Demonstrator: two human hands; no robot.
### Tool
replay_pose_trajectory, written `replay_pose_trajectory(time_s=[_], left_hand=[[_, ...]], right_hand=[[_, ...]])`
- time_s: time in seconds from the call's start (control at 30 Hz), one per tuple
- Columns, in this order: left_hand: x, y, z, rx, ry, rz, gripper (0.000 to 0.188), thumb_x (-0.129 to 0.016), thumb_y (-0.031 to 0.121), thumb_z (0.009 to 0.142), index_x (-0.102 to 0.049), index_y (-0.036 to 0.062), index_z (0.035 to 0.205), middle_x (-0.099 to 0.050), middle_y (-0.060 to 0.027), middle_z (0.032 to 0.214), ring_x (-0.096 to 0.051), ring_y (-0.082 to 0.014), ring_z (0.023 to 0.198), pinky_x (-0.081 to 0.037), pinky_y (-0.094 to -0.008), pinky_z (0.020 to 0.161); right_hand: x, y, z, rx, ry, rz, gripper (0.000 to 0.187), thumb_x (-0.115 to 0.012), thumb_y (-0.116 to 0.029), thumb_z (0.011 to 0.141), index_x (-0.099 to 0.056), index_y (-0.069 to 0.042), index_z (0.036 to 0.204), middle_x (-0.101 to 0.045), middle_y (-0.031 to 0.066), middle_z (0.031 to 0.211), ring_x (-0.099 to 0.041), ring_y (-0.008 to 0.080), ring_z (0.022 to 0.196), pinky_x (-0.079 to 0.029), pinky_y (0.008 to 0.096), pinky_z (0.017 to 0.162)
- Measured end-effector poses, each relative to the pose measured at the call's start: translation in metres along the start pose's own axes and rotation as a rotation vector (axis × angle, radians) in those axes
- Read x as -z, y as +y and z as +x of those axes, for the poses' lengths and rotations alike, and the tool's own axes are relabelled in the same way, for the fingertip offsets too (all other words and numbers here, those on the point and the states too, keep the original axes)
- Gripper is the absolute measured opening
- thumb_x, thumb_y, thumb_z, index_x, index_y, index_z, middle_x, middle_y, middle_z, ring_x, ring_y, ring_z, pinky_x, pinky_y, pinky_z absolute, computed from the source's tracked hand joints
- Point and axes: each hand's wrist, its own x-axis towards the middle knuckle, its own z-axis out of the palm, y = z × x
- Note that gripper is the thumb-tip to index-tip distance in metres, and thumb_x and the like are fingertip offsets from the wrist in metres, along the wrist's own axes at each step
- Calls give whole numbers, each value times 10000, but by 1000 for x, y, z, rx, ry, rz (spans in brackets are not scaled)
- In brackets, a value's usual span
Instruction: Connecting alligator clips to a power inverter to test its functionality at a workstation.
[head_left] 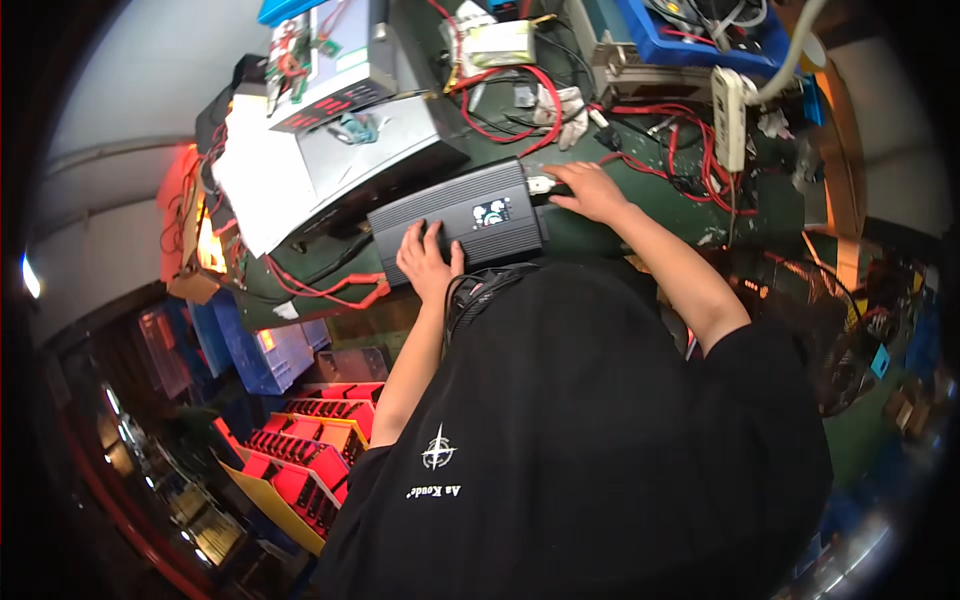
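Note:
A black ribbed power inverter [505,185] lies slantwise on the bench close to my body, its small display [491,213] lit. My left hand [426,264] rests on the inverter's top and near edge with its fingers spread, holding nothing. At the inverter's right end, a white plug [541,184] sits against the end face. My right hand [597,194] has its thumb and fingers around the outer side of that plug. Beside the left end lies a red cable clamp [374,291] with red and black leads.
Behind the inverter stands a grey metal box [375,150], with a red-display instrument [335,95] above it. Red cables [690,150], a work glove [572,118] and a white power strip [731,125] lie to the right. A blue bin [645,35] stands at the back.

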Motion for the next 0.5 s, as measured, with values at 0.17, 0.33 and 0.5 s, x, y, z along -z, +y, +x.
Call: replay_pose_trajectory(time_s=[0.17,0.33,0.5], left_hand=[[-6,0,2,-29,1,17,522,-716,323,913,-618,130,1388,-525,-121,1500,-447,-351,1414,-302,-522,1165],[-10,0,1,-34,-7,27,515,-717,329,915,-626,129,1380,-524,-120,1504,-461,-353,1405,-310,-525,1161],[-10,2,1,-47,5,43,515,-719,331,909,-628,119,1370,-524,-125,1503,-463,-351,1403,-314,-528,1158]], right_hand=[[-1,23,11,35,-60,91,416,-746,-322,934,-679,-109,1285,-729,107,1180,-703,347,1059,-558,466,897],[13,33,-17,9,-141,197,376,-750,-301,899,-688,-111,1217,-736,94,1121,-720,310,1028,-558,447,900],[1,6,-36,44,-79,169,344,-750,-266,893,-705,-116,1199,-725,70,1061,-703,294,973,-522,435,898]])
